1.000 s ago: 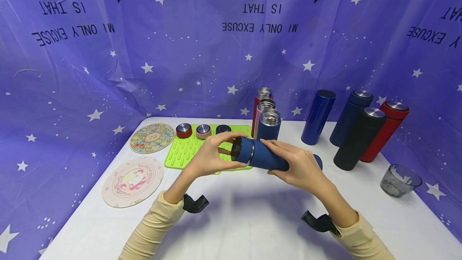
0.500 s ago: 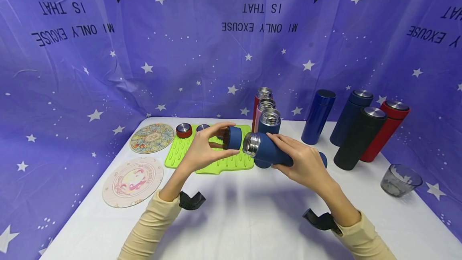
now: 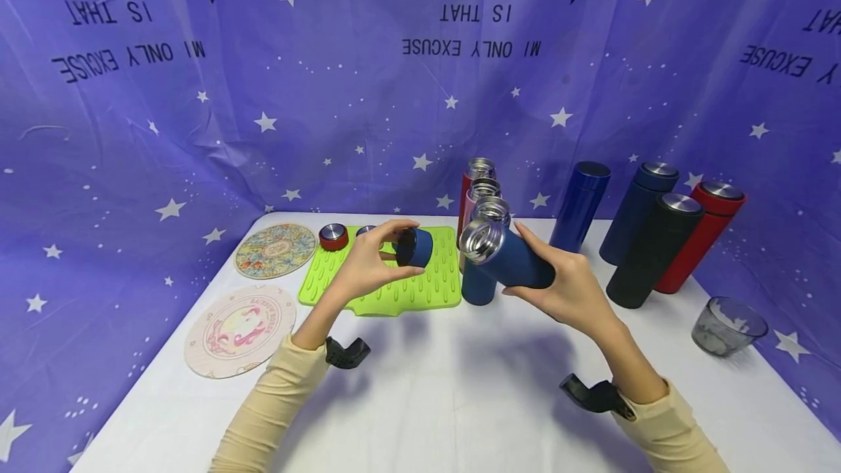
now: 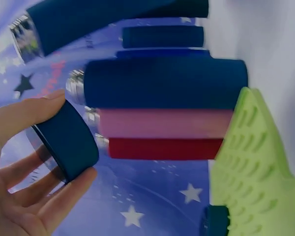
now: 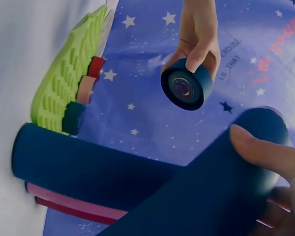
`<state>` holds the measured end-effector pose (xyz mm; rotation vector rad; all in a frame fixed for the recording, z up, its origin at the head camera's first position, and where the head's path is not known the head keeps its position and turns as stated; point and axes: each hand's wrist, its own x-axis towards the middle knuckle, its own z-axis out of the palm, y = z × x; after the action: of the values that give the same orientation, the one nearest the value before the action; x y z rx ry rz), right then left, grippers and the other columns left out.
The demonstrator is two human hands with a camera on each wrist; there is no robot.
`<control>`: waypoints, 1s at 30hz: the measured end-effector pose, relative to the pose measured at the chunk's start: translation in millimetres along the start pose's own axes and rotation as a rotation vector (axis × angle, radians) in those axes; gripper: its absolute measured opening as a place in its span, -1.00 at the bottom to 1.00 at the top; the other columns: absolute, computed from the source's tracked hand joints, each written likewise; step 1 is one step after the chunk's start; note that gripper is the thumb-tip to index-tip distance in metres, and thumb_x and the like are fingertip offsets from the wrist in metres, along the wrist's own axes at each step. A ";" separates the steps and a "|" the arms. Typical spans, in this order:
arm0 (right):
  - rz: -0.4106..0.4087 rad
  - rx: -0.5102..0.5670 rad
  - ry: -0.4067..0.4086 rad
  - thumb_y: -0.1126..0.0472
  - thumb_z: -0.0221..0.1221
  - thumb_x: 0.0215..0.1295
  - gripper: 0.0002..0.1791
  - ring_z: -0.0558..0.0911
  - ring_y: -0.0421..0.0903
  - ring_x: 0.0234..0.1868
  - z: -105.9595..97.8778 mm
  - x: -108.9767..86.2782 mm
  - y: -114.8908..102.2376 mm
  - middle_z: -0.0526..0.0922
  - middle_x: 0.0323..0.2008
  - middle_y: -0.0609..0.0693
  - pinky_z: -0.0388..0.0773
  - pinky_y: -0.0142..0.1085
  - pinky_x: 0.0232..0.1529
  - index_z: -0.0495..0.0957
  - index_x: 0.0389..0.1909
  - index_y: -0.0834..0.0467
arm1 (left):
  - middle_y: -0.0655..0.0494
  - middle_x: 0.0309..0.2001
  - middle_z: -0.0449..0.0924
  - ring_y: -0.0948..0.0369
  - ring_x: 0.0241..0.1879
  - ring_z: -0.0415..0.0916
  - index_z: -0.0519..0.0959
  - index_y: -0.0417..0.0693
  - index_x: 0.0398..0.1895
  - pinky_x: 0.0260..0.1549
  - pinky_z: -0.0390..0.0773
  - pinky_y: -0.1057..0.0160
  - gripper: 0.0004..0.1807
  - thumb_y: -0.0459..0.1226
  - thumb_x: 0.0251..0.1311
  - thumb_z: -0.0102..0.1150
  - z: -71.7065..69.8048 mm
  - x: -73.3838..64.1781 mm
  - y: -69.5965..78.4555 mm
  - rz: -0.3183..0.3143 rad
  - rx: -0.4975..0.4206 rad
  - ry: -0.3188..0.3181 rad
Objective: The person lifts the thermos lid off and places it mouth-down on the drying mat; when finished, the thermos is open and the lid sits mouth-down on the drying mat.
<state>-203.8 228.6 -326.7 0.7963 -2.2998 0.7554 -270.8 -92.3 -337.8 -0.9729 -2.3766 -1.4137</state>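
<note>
In the head view, we've got the left hand (image 3: 361, 266) with thumb and fingertips pinching a dark blue round lid (image 3: 423, 247), up over the lime-green ridged mat (image 3: 434, 287). Across from it, our right hand (image 3: 571, 287) is wrapped around a dark blue cylindrical flask (image 3: 522, 260), tilted, shiny metal mouth uncovered and facing leftward, well clear of the lid! Behind it on the white-covered tabletop (image 3: 447, 414) we see three uncapped flasks in line: a dark blue one (image 3: 478, 290), a pink one and a red one. Over at the right, four capped flasks stand near a grey see-through glass cup (image 3: 726, 328).

To the left wrist view: we see the thumb on the lid's upper edge, fingers beneath, partly open around its width. The tilted flask shows at the top, apart from the lid.

And the right wrist view: our thumb presses along the flask, fingers partly hidden. Beyond, the held lid's hollow underside faces us, and three lids, red (image 5: 96, 68), pale pink (image 5: 86, 90) and dark blue, line the mat.
</note>
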 end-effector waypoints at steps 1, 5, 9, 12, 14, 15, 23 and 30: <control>0.012 0.006 0.014 0.15 0.62 -0.32 0.11 0.68 0.08 -0.14 -0.5 -0.5 2.4 0.62 0.03 0.19 0.66 -0.04 -0.20 0.31 0.40 0.00 | -0.03 0.11 0.52 0.01 -0.03 0.56 0.46 -0.04 0.24 -0.16 0.65 0.07 -0.24 -0.26 -0.13 0.55 0.3 2.2 -3.8 -0.002 0.006 -0.008; 0.079 0.050 0.081 0.19 0.62 -0.33 0.05 0.68 0.12 -0.10 -2.7 -1.4 11.1 0.63 0.04 0.18 0.64 -0.03 -0.14 0.38 0.35 0.05 | 0.04 0.19 0.47 0.05 0.03 0.53 0.44 0.03 0.28 -0.14 0.65 0.15 -0.23 -0.24 -0.10 0.54 2.2 14.2 -23.1 -0.013 0.037 -0.056; 0.172 0.103 0.148 0.25 0.60 -0.30 0.00 0.65 0.14 -0.02 -6.5 -1.5 19.9 0.61 0.07 0.17 0.59 -0.25 -0.03 0.41 0.31 0.14 | 0.04 0.22 0.44 0.05 0.05 0.51 0.42 0.06 0.31 -0.11 0.63 0.18 -0.22 -0.22 -0.06 0.52 4.8 26.9 -35.1 -0.037 0.074 -0.114; 0.230 0.138 0.192 0.28 0.58 -0.26 -0.03 0.64 0.14 0.00 -9.9 0.5 26.6 0.61 0.07 0.17 0.51 -0.50 -0.02 0.40 0.32 0.17 | 0.03 0.20 0.46 0.05 0.02 0.50 0.42 0.03 0.32 -0.14 0.64 0.20 -0.22 -0.21 -0.05 0.51 8.0 35.7 -44.1 -0.062 0.115 -0.137; 0.260 0.156 0.217 0.28 0.57 -0.23 -0.04 0.63 0.14 0.00 -11.3 2.7 31.3 0.61 0.06 0.17 0.47 -0.59 -0.03 0.40 0.32 0.17 | 0.02 0.19 0.47 0.04 0.01 0.50 0.42 0.01 0.32 -0.17 0.64 0.18 -0.22 -0.19 -0.05 0.51 10.5 41.8 -50.2 -0.078 0.148 -0.142; 0.271 0.162 0.227 0.28 0.57 -0.22 -0.05 0.63 0.14 0.01 -11.6 4.2 33.4 0.61 0.06 0.16 0.47 -0.59 -0.03 0.40 0.32 0.16 | 0.01 0.19 0.48 0.04 0.01 0.51 0.42 0.00 0.32 -0.17 0.64 0.17 -0.21 -0.18 -0.05 0.51 11.8 44.8 -53.2 -0.082 0.171 -0.142; 0.344 0.178 0.276 0.22 0.55 -0.15 -0.07 0.65 0.06 -0.06 -7.3 13.8 51.4 0.61 0.07 0.09 0.50 -0.57 -0.06 0.38 0.34 0.08 | -0.02 0.16 0.50 0.02 0.01 0.50 0.44 -0.05 0.28 -0.05 0.57 0.07 -0.21 -0.18 -0.10 0.54 23.7 69.2 -74.5 -0.085 0.288 -0.164; 0.398 0.215 0.307 0.21 0.54 -0.13 -0.06 0.64 0.08 -0.02 1.5 24.9 69.9 0.60 0.10 0.11 0.55 -0.44 -0.03 0.34 0.36 0.11 | -0.08 0.11 0.52 0.00 -0.01 0.49 0.46 -0.10 0.26 -0.05 0.55 0.07 -0.19 -0.23 -0.17 0.58 35.8 85.2 -92.5 -0.051 0.338 -0.169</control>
<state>-268.1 265.0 -332.9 0.2790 -2.1378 1.2258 -388.8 -55.2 -380.1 -0.9772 -2.6624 -0.9284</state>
